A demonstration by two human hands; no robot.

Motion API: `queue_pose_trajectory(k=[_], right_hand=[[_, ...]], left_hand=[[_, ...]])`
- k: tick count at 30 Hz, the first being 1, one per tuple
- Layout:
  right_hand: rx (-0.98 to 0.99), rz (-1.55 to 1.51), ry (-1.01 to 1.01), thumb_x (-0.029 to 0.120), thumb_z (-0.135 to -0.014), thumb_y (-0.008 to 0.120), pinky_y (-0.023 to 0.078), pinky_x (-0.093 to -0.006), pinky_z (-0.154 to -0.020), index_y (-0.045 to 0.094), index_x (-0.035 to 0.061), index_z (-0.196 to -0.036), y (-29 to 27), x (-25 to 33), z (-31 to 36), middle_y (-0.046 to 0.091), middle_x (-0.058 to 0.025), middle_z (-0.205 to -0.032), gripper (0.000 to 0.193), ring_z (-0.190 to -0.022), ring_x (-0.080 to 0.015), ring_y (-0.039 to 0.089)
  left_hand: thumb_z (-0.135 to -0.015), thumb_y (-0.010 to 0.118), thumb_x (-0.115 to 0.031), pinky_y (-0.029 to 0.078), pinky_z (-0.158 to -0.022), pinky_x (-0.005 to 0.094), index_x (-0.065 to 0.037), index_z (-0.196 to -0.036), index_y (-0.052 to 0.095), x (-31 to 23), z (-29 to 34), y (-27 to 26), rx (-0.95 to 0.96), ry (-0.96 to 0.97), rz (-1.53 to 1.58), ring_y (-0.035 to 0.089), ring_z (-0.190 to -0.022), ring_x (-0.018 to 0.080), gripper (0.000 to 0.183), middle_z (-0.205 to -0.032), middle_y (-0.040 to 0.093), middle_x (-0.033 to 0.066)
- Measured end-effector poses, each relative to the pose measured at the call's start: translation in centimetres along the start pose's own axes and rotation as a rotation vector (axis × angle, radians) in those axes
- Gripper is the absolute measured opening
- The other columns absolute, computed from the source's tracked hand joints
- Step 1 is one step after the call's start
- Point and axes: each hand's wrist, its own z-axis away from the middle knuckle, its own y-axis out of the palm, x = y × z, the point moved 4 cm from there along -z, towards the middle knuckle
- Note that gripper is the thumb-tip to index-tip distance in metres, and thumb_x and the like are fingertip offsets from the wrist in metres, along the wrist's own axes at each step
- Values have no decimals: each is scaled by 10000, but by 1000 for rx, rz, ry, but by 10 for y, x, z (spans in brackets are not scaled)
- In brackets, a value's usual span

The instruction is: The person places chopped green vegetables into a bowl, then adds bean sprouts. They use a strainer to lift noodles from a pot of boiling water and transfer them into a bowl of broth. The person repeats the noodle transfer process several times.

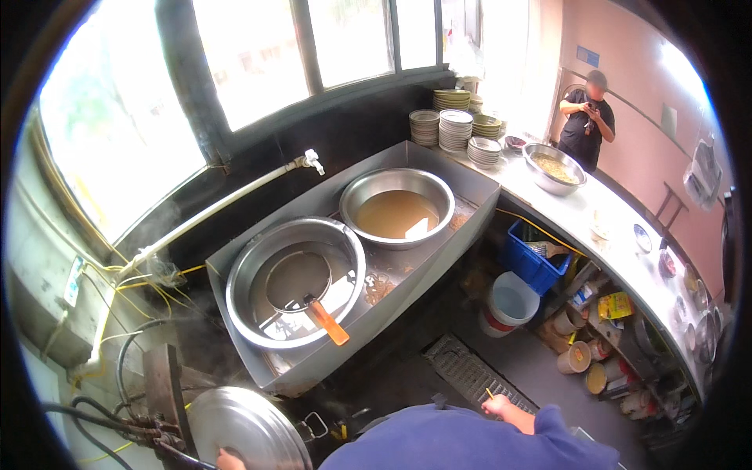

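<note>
At the lower edge, part of my left hand (229, 460) shows near the middle of a large round metal pot lid (251, 423), fingers closed about its top; the frame cuts off the rest. My right hand (501, 406) is closed on a thin yellow stick (489, 392), whose tip pokes out above the fingers. Beside the lid, a wire handle (315, 425) sticks out. Ahead, a wide steel basin (239, 266) holds liquid and a round strainer (294, 280) with an orange handle (327, 323) resting over the rim. Another steel basin (399, 200) contains cloudy brownish liquid.
Both basins stand in a metal trough (450, 243) beneath a tap (313, 162). Stacked plates (455, 130) and a bowl of food (554, 168) occupy the white counter (603, 227). Below are a blue crate (538, 262), a bucket (511, 301) and a floor grate (470, 368). A person (589, 121) stands beyond.
</note>
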Motion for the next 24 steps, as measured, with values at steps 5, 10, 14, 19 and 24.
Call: queue_pose_trajectory(k=[5, 10, 14, 19, 24], right_hand=[[19, 151, 74, 370, -755, 739, 517, -330, -609, 760, 127, -732, -22, -25, -11, 720, -21, -736, 245, -629, -155, 648], [-109, 126, 152, 286, -702, 734, 547, -364, -731, 773, 75, -770, -55, -22, -20, 738, -122, -852, 226, -797, -251, 711], [-91, 35, 105, 321, -759, 741, 548, -358, -713, 767, 72, -765, -54, -7, -13, 744, -82, -826, 250, -765, -214, 711], [-64, 128, 36, 380, -767, 720, 546, -374, -840, 771, 69, -953, 0, -12, -31, 734, -138, -1022, 366, -978, -254, 701], [-106, 244, 117, 434, -751, 712, 525, -407, -888, 728, 19, -1060, 5, -82, -53, 689, -216, -1132, 518, -1072, -325, 670]], left_hand=[[-1037, 351, -373, 530, -764, 492, 34, -1036, 681, -35, 33, -37, -321, -247, 4, 674, -911, 404, 523, -1049, 698, 202], [-1028, 372, -334, 529, -731, 488, 38, -991, 683, -28, 9, -11, -341, -219, 1, 675, -873, 402, 486, -999, 697, 212], [-1021, 388, -303, 529, -705, 484, 41, -955, 684, -16, -9, 5, -354, -195, 18, 676, -843, 400, 458, -959, 696, 220], [-1011, 408, -264, 528, -673, 479, 45, -910, 686, -7, -26, 17, -364, -165, 43, 678, -805, 397, 427, -909, 696, 231], [-1002, 429, -225, 528, -641, 474, 48, -865, 688, 12, -42, 35, -379, -143, 69, 679, -766, 395, 401, -859, 695, 241]])
